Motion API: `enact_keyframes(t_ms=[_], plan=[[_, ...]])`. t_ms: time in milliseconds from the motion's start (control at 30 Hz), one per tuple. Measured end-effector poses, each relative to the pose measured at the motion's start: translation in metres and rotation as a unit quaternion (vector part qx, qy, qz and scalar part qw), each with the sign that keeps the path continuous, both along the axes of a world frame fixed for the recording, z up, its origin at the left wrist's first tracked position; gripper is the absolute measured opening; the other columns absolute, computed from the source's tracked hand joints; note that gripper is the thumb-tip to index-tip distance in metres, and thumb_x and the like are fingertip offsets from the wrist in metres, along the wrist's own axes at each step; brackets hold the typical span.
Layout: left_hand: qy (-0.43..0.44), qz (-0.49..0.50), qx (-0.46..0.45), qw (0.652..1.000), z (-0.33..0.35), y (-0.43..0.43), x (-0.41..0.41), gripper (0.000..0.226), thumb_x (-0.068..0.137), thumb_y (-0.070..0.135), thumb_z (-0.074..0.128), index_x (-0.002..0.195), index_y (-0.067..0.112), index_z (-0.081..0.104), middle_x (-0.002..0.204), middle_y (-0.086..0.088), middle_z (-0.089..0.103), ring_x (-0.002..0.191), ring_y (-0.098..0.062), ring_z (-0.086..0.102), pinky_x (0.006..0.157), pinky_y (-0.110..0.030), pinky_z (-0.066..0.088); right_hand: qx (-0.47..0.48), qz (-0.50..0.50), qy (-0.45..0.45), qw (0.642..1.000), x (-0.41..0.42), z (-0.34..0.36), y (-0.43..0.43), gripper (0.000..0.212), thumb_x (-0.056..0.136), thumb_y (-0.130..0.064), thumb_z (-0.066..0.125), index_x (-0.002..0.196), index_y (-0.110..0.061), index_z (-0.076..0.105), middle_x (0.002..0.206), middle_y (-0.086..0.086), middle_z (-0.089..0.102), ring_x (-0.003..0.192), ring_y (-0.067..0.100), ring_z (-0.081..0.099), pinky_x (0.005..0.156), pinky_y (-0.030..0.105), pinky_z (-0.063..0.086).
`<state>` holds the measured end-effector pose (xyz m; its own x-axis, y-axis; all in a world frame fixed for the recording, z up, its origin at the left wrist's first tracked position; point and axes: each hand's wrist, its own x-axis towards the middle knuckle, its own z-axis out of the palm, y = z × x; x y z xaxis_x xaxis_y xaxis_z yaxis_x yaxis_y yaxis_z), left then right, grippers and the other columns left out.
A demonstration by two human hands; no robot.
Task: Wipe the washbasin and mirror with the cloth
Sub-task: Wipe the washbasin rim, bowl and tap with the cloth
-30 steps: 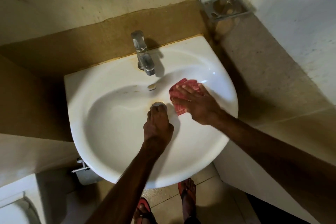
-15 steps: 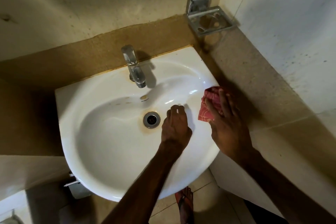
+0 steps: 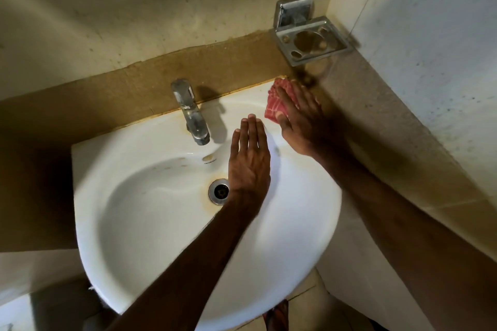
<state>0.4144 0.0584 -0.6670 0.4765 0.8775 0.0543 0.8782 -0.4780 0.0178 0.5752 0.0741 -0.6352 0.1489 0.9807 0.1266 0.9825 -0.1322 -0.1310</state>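
The white washbasin (image 3: 150,223) fills the middle of the head view, with a round metal drain (image 3: 218,192) at its bottom. A red patterned cloth (image 3: 277,101) lies on the basin's back right corner. My right hand (image 3: 301,118) presses flat on the cloth with straight fingers. My left hand (image 3: 248,162) lies flat with straight fingers on the inner right slope of the bowl, just right of the drain, holding nothing. No mirror is in view.
A chrome tap (image 3: 191,113) stands at the back middle of the basin. A metal holder (image 3: 309,35) is fixed to the wall above the back right corner. Tiled walls close in behind and at the right. A red sandal (image 3: 277,317) shows on the floor below.
My right hand has slid the cloth from the bowl beside the drain out to the right rim and then to the back right corner. My left hand moved right and forward, fingers straightening.
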Motion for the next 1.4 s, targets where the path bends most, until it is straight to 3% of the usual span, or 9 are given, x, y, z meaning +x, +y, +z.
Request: enact_keyframes(t_ms=[233, 400, 667, 867, 967, 1100, 1200, 1300, 1400], plan=[[0.03, -0.009, -0.006, 0.999, 0.007, 0.005, -0.003, 0.08, 0.098, 0.018, 0.044, 0.16, 0.0, -0.005, 0.168, -0.02, -0.009, 0.157, -0.036, -0.006, 0.127, -0.044, -0.002, 0.055, -0.001, 0.049, 0.997, 0.008, -0.01, -0.012, 0.054, 0.108, -0.034, 0.042, 0.158, -0.014, 0.041, 0.167, 0.014, 0.035, 0.151, 0.037, 0.038, 0.12, 0.052, 0.037], [0.027, -0.02, -0.018, 0.999, 0.013, 0.007, -0.003, 0.075, 0.104, 0.018, 0.039, 0.16, 0.0, -0.007, 0.168, -0.02, -0.01, 0.156, -0.036, -0.008, 0.122, -0.042, -0.012, 0.085, 0.015, -0.018, 0.996, 0.009, -0.019, -0.074, 0.06, 0.104, -0.028, 0.059, 0.158, -0.01, 0.039, 0.166, 0.017, 0.035, 0.154, 0.039, 0.033, 0.125, 0.05, 0.033], [0.019, -0.028, -0.044, 0.998, 0.019, 0.006, -0.002, 0.076, 0.1, 0.009, 0.042, 0.16, 0.0, -0.005, 0.168, -0.019, -0.009, 0.157, -0.035, -0.005, 0.129, -0.041, 0.001, 0.03, -0.03, 0.01, 0.999, -0.004, -0.011, 0.025, 0.061, 0.103, -0.038, 0.035, 0.161, -0.021, 0.036, 0.168, 0.015, 0.032, 0.153, 0.036, 0.034, 0.123, 0.05, 0.027], [-0.005, -0.027, -0.066, 0.997, 0.023, 0.008, -0.01, 0.085, 0.099, 0.011, 0.051, 0.161, 0.007, -0.008, 0.169, -0.012, -0.012, 0.158, -0.028, -0.009, 0.129, -0.038, 0.001, 0.08, 0.014, -0.031, 0.996, -0.002, -0.02, -0.035, 0.058, 0.106, -0.028, 0.045, 0.161, -0.014, 0.035, 0.169, 0.016, 0.03, 0.157, 0.037, 0.026, 0.129, 0.051, 0.022], [-0.023, -0.023, -0.074, 0.997, 0.024, 0.008, -0.01, 0.082, 0.101, 0.01, 0.049, 0.161, 0.009, -0.007, 0.169, -0.011, -0.012, 0.158, -0.027, -0.008, 0.128, -0.038, -0.001, 0.136, 0.037, -0.061, 0.988, -0.001, -0.028, -0.065, 0.052, 0.106, -0.021, 0.055, 0.156, -0.01, 0.043, 0.164, 0.019, 0.037, 0.155, 0.041, 0.031, 0.125, 0.054, 0.03], [-0.051, -0.026, -0.082, 0.995, 0.025, 0.009, -0.01, 0.083, 0.098, 0.006, 0.05, 0.162, 0.009, -0.003, 0.17, -0.01, -0.007, 0.158, -0.026, -0.004, 0.13, -0.038, 0.003, 0.153, 0.064, -0.053, 0.985, -0.004, -0.015, -0.032, 0.049, 0.104, -0.017, 0.06, 0.151, -0.007, 0.051, 0.158, 0.021, 0.046, 0.149, 0.043, 0.041, 0.122, 0.055, 0.034], [-0.058, -0.018, -0.092, 0.994, 0.026, 0.005, -0.016, 0.086, 0.092, 0.004, 0.049, 0.162, 0.01, 0.0, 0.17, -0.008, -0.005, 0.159, -0.023, -0.004, 0.13, -0.036, 0.0, 0.075, 0.046, -0.032, 0.996, -0.014, -0.004, 0.015, 0.054, 0.104, -0.022, 0.047, 0.156, -0.01, 0.043, 0.163, 0.017, 0.041, 0.153, 0.038, 0.036, 0.127, 0.051, 0.024], [-0.098, 0.038, -0.099, 0.99, 0.026, -0.011, -0.028, 0.084, 0.092, 0.008, 0.055, 0.162, 0.011, 0.01, 0.171, -0.007, 0.003, 0.159, -0.022, 0.001, 0.124, -0.029, -0.003, 0.018, -0.017, -0.02, 0.999, -0.027, -0.007, 0.03, 0.062, 0.101, -0.031, 0.041, 0.162, -0.022, 0.032, 0.169, 0.012, 0.03, 0.158, 0.032, 0.025, 0.127, 0.05, 0.019], [-0.152, 0.11, -0.074, 0.979, 0.031, -0.035, -0.049, 0.074, 0.083, 0.006, 0.067, 0.152, 0.008, 0.043, 0.16, -0.01, 0.039, 0.151, -0.026, 0.034, 0.119, -0.029, 0.023, 0.04, -0.003, 0.005, 0.999, -0.031, -0.011, 0.01, 0.065, 0.096, -0.024, 0.039, 0.161, -0.021, 0.036, 0.169, 0.013, 0.031, 0.158, 0.034, 0.025, 0.125, 0.056, 0.024]])
